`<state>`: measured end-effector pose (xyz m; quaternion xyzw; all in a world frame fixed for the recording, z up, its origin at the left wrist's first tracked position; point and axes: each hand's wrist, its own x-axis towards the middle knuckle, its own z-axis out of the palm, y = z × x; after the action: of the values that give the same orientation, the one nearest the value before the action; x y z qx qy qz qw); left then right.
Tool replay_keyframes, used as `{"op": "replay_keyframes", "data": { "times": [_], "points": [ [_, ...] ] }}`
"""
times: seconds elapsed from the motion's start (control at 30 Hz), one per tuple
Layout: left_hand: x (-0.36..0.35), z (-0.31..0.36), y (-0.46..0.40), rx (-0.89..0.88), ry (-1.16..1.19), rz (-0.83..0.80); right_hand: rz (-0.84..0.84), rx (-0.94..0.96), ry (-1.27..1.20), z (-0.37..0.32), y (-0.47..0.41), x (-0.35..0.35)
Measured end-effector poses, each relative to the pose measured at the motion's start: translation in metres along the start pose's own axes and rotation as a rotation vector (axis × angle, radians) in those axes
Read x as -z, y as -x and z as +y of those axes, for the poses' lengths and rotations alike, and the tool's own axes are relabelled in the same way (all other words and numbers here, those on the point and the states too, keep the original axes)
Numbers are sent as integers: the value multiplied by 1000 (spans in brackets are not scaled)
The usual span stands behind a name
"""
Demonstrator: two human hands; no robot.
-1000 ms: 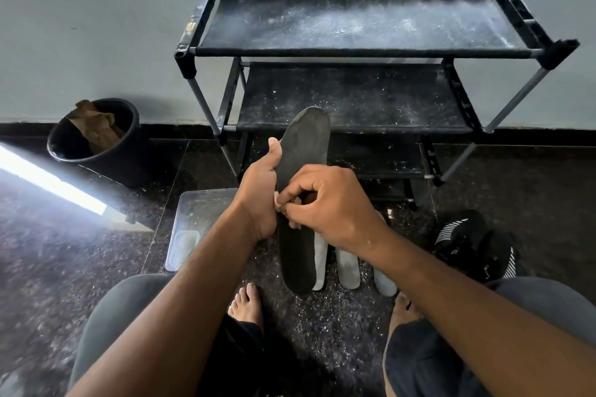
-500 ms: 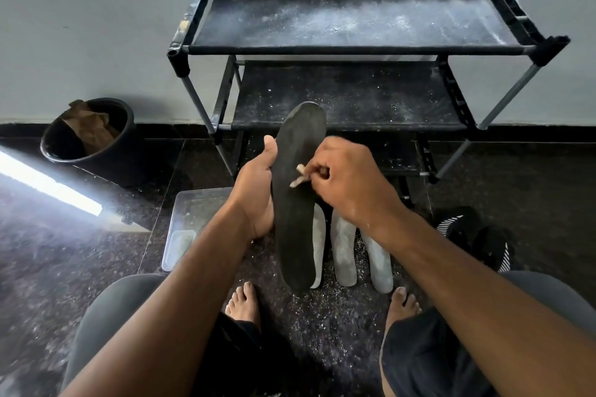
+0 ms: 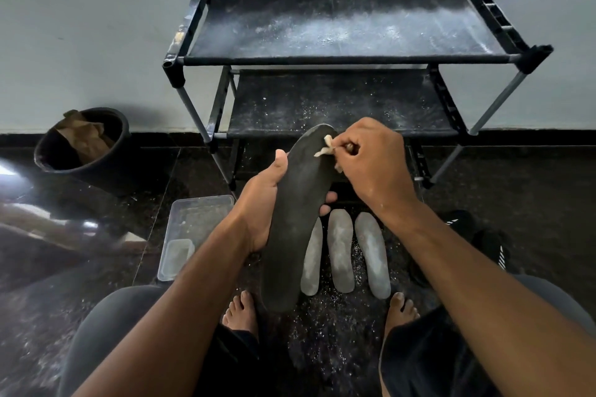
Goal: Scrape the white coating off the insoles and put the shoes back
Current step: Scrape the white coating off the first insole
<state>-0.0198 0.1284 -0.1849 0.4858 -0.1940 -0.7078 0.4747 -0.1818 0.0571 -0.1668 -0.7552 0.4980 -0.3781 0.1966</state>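
Note:
My left hand [image 3: 263, 203] grips a long dark insole [image 3: 295, 222] from the left, thumb along its edge and fingertips showing at its right side. The insole stands almost upright, toe end up. My right hand [image 3: 375, 167] pinches a small pale scraper [image 3: 324, 148] and holds it against the insole's toe end. Three white-coated insoles [image 3: 340, 251] lie side by side on the floor behind it. Black shoes with white stripes [image 3: 483, 242] sit on the floor at the right, partly hidden by my right arm.
A black shoe rack [image 3: 348, 58] dusted with white powder stands against the wall ahead. A clear plastic tub [image 3: 193, 229] lies on the floor to the left. A black bin [image 3: 84, 145] with brown paper stands far left. My bare feet [image 3: 242, 316] rest on powder-speckled dark tiles.
My right hand has moved the scraper up the insole from its middle to the toe end. The left hand keeps its grip, and the insole has tilted slightly.

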Motion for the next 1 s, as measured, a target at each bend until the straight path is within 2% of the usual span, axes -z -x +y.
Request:
{"op": "replay_keyframes", "data": {
  "times": [0.1, 0.23, 0.37, 0.43, 0.5, 0.63, 0.73, 1.0],
  "points": [
    [-3, -2, 0, 17, -32, -32, 119, 30, 21, -3, 1, -3],
    [-9, -6, 2, -6, -63, -16, 22, 200, 13, -15, 14, -19],
    [-8, -6, 1, -29, -77, 7, 121, 65, -20, -5, -3, -8],
    [-6, -7, -1, -28, -58, 16, 116, 62, -24, -6, -2, -6],
    [-5, -7, -4, -19, -8, 25, 21, 124, -48, -15, 11, -13],
    [4, -1, -6, -34, 69, 79, -284, 250, -86, -31, 45, -35],
    [10, 3, -6, -55, 112, 97, -346, 240, -144, -30, 47, -34],
    [-1, -1, -4, 26, 124, -48, 9, 130, -78, -10, 13, -10]
  ]
}}
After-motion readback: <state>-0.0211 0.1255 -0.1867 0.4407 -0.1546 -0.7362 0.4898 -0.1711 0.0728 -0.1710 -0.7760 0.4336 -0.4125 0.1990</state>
